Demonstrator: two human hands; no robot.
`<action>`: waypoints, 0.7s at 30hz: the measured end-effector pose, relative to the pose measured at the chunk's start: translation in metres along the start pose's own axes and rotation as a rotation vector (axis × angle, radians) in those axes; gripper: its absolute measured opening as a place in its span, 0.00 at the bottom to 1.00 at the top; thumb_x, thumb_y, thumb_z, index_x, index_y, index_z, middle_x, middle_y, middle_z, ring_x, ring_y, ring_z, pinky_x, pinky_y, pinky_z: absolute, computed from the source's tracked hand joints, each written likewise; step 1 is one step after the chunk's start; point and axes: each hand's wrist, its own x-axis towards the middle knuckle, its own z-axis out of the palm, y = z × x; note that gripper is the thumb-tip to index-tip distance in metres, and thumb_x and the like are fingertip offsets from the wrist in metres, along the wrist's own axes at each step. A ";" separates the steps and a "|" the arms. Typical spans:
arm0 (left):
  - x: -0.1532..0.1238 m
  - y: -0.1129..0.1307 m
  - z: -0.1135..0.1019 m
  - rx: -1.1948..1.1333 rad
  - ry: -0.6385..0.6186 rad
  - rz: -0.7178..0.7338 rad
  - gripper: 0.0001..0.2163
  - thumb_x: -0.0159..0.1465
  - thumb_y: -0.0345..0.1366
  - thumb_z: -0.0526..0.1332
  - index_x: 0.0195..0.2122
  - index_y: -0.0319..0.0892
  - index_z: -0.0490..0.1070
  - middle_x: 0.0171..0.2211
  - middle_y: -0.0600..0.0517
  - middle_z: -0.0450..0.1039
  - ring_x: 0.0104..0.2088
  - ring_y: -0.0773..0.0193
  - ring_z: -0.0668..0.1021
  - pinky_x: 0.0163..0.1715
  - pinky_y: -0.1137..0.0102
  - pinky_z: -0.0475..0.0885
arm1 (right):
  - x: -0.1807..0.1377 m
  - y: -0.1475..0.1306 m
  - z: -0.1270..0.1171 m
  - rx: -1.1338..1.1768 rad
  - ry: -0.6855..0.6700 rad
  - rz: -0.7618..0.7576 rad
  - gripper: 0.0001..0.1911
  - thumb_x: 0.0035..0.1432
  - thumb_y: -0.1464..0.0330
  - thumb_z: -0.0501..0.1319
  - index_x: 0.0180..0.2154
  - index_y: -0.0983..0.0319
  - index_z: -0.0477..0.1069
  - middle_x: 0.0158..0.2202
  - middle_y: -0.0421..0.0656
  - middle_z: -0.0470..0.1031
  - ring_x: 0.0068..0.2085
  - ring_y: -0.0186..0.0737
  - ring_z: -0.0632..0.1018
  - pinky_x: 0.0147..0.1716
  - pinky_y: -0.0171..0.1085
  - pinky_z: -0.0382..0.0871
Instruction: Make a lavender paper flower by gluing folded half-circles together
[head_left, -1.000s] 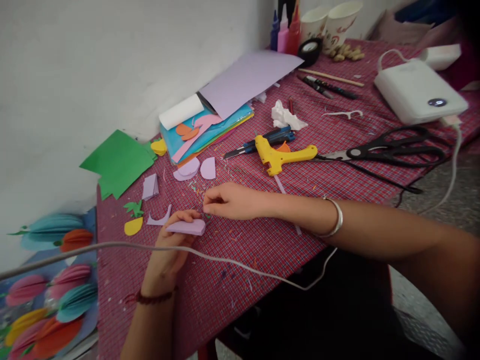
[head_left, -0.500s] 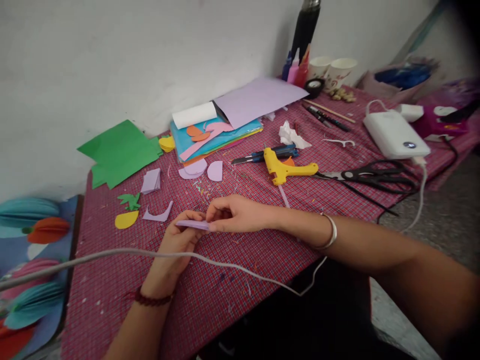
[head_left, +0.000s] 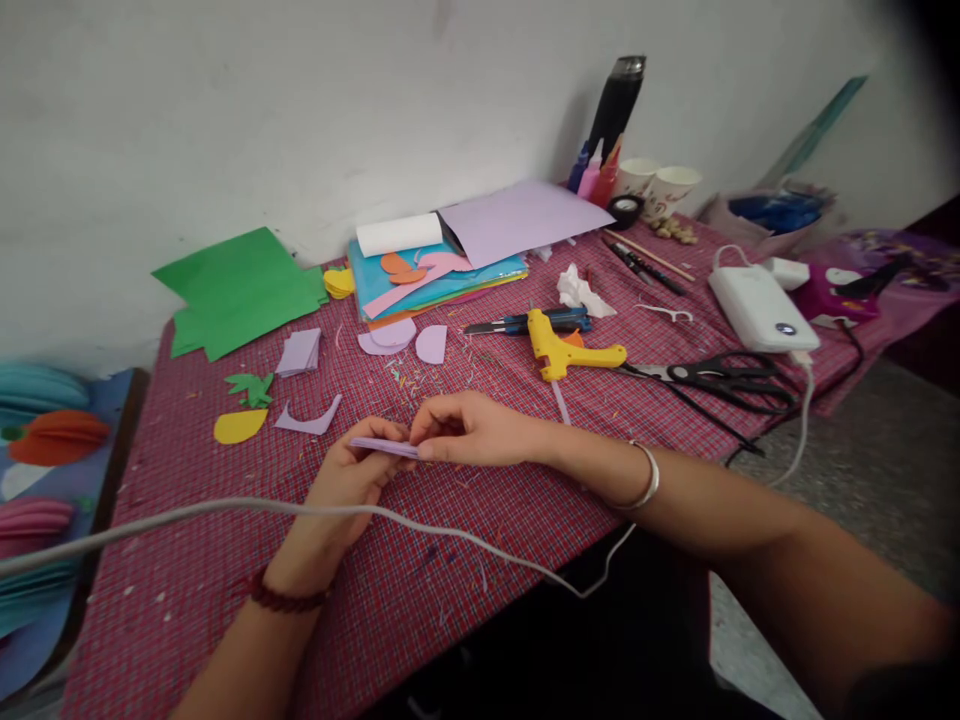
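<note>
My left hand [head_left: 345, 480] grips a folded lilac paper piece [head_left: 381, 446] from below, fingers closed on it. My right hand [head_left: 469, 428] pinches the same piece at its right end, thumb and fingers pressed together. Both hands hover just above the red checked tablecloth [head_left: 465, 530]. A white cable [head_left: 225, 508] crosses in front of my left wrist. More lilac half-circles [head_left: 431, 343] lie on the cloth just beyond my hands.
A yellow glue gun [head_left: 562, 350], a blue cutter [head_left: 525, 322] and black scissors [head_left: 712, 375] lie to the right. Green paper [head_left: 240, 285], a coloured paper stack [head_left: 435, 270], a white power bank [head_left: 761, 308], cups [head_left: 664, 185] and a dark bottle [head_left: 619, 105] stand further back.
My right hand has come onto the lilac piece and now pinches it together with the left. The view has lifted, showing more of the wall and table's back.
</note>
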 end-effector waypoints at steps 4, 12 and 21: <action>-0.002 0.001 0.001 -0.010 -0.005 0.005 0.10 0.44 0.32 0.75 0.25 0.42 0.75 0.25 0.55 0.74 0.24 0.71 0.75 0.26 0.76 0.72 | -0.001 -0.001 0.001 0.061 -0.022 -0.010 0.07 0.58 0.69 0.65 0.36 0.65 0.70 0.32 0.37 0.73 0.33 0.29 0.72 0.35 0.33 0.66; -0.004 0.003 0.004 -0.004 0.016 0.043 0.10 0.44 0.33 0.74 0.25 0.42 0.75 0.27 0.54 0.74 0.25 0.69 0.75 0.26 0.74 0.72 | -0.001 -0.002 0.000 0.059 -0.043 -0.023 0.03 0.61 0.72 0.61 0.37 0.65 0.69 0.33 0.38 0.73 0.35 0.29 0.72 0.39 0.33 0.68; -0.005 0.004 0.004 0.000 0.040 0.077 0.09 0.39 0.28 0.73 0.21 0.43 0.76 0.30 0.53 0.76 0.30 0.66 0.77 0.28 0.74 0.72 | -0.003 -0.002 0.001 -0.102 -0.009 -0.059 0.05 0.63 0.69 0.59 0.35 0.65 0.69 0.29 0.36 0.67 0.32 0.29 0.69 0.36 0.33 0.64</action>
